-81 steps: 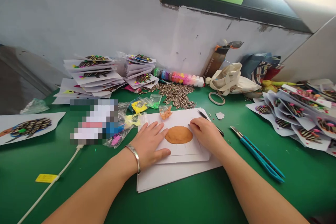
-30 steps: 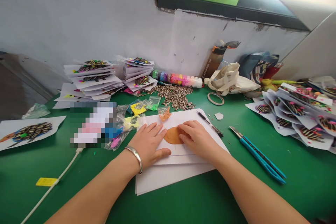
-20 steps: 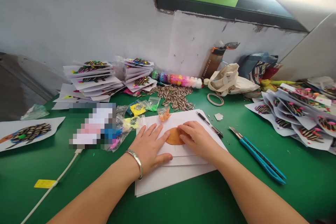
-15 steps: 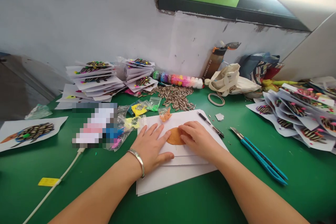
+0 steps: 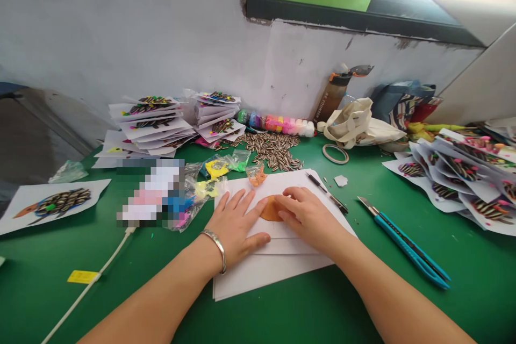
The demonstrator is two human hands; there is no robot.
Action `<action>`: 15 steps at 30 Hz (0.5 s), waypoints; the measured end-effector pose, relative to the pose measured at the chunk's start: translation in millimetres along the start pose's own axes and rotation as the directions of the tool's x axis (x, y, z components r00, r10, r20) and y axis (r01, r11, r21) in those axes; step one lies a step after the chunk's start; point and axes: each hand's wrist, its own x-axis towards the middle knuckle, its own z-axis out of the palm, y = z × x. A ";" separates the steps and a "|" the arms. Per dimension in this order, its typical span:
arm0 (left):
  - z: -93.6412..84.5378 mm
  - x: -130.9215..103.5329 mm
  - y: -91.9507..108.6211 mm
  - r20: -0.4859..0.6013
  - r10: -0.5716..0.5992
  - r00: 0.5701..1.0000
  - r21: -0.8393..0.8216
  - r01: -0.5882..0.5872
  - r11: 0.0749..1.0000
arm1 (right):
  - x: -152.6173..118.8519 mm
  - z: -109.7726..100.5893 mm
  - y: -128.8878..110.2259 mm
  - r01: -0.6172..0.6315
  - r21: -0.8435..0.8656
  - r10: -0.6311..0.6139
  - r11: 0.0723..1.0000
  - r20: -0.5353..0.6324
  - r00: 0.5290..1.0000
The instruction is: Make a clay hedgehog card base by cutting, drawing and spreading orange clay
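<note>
A flat round of orange modelling clay (image 5: pixel 271 211) lies on a stack of white paper (image 5: pixel 278 278) in front of me. My left hand (image 5: pixel 238 224) is spread on the paper, its index fingertip at the clay's left edge. Bent over the clay's right side, my right hand (image 5: pixel 307 215) touches it with its fingertips, which hide that part. This hand grips nothing. Just beyond the clay, a small bag of orange clay (image 5: pixel 257 176) rests at the paper's far edge. A black pen (image 5: pixel 327 192) lies on the paper to the right.
A blue utility knife (image 5: pixel 407 244), blade out, lies on the green table (image 5: pixel 290 322) at right. Sunflower seeds (image 5: pixel 274 148) are heaped beyond the paper. Tape (image 5: pixel 335 153), bagged clay (image 5: pixel 215 168), a blurred phone-like object (image 5: pixel 149 193) with a cable, and stacked seed pictures (image 5: pixel 155 129) stand around.
My right fingers have shifted left over the clay and cover more of its right side. My left hand keeps its place on the paper. The whole view has moved slightly.
</note>
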 end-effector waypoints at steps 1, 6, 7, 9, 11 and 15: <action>0.0 -0.1 0.1 0.004 0.003 1.000 0.001 -0.003 1.000 | -0.5 -0.3 -1.3 0.014 -0.005 -0.014 1.000 0.009 1.000; -1.5 -0.5 1.1 0.024 0.005 1.000 0.009 -0.005 1.000 | -1.1 -1.0 -3.9 0.055 -0.029 -0.053 0.998 0.075 0.996; -1.5 -0.6 1.2 0.024 0.004 1.000 0.008 -0.004 1.000 | -1.1 -1.2 -3.7 0.053 -0.030 -0.051 0.998 0.079 0.996; -0.5 -1.0 1.2 0.013 0.004 1.000 0.001 -0.004 1.000 | -1.3 -1.7 -3.2 0.049 -0.021 -0.047 0.999 0.083 0.995; 0.8 -1.3 1.3 -0.004 0.002 1.000 -0.007 -0.002 1.000 | -1.6 -1.9 -3.3 0.044 -0.015 -0.043 0.999 0.087 0.995; 0.9 -1.0 2.7 -0.001 -0.009 1.000 -0.010 0.009 1.000 | -0.9 -1.0 -6.1 0.045 -0.044 -0.041 0.998 0.096 0.995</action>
